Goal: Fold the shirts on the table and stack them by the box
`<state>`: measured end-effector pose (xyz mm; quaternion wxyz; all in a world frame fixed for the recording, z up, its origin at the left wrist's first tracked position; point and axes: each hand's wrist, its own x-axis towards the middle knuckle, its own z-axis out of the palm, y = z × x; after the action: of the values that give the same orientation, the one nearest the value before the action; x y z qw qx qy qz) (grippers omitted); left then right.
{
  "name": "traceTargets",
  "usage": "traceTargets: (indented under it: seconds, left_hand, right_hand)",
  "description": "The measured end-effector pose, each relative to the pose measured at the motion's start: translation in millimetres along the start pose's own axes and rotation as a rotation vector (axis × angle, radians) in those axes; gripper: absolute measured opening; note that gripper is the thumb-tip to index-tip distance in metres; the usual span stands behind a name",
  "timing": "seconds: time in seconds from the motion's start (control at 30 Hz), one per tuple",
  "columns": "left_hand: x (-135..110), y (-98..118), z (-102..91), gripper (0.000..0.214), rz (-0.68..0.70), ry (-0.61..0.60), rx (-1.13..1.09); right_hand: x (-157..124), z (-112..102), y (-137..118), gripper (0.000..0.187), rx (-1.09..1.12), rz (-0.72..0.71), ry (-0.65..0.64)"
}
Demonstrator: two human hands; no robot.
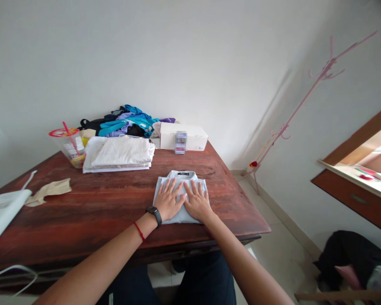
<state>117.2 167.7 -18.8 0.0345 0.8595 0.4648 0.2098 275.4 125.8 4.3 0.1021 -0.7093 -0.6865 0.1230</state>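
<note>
- My left hand and right hand lie flat, palms down and fingers spread. They grip nothing; they only press.
- Both rest side by side, thumbs almost touching, on a folded pale blue cotton shirt.
- The shirt lies on the dark red-brown wooden table, near the edge closest to me. Its collar and black label point away from me.
- My left wrist carries a black band watch, and a thin red string bracelet sits further up the arm.
- Beyond the shirt, to the left, is a stack of folded white garments.
- Behind that stack is a loose heap of blue, purple and black clothes, close to the wall.
- Just right of the heap stands a long white cardboard box.
- Left of the stack is a clear plastic cup with a red straw.
- A crumpled beige cloth lies well apart, towards the table's left end.
</note>
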Motion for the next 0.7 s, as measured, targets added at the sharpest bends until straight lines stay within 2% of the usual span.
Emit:
traceTargets:
  seconds: [0.2, 0.3, 0.4, 0.47, 0.7]
  left_hand:
    - [10.0, -1.8, -15.0, 0.055, -0.107, -0.154, 0.113]
    - [11.8, 1.9, -19.1, 0.056, -0.129, -0.208, 0.142]
    - [6.4, 2.9, -20.9, 0.056, -0.133, -0.200, 0.163]
    - [0.7, 1.1, -21.2, 0.056, -0.145, -0.179, 0.170]
    - [-4.8, -7.8, -22.3, 0.056, -0.172, -0.170, 0.125]
  right_hand:
    - [0.8, -4.9, -8.3, 0.068, -0.017, 0.053, -0.014]
    - [-9.0, -7.9, -14.3, 0.062, -0.059, -0.019, 0.045]
    - [-21.5, -9.0, -12.4, 0.059, -0.017, -0.171, -0.020]
    - [-27.3, -8.4, -7.5, 0.061, 0.038, -0.214, -0.085]
    - [-25.1, -9.6, -5.3, 0.063, 0.070, -0.167, -0.127]
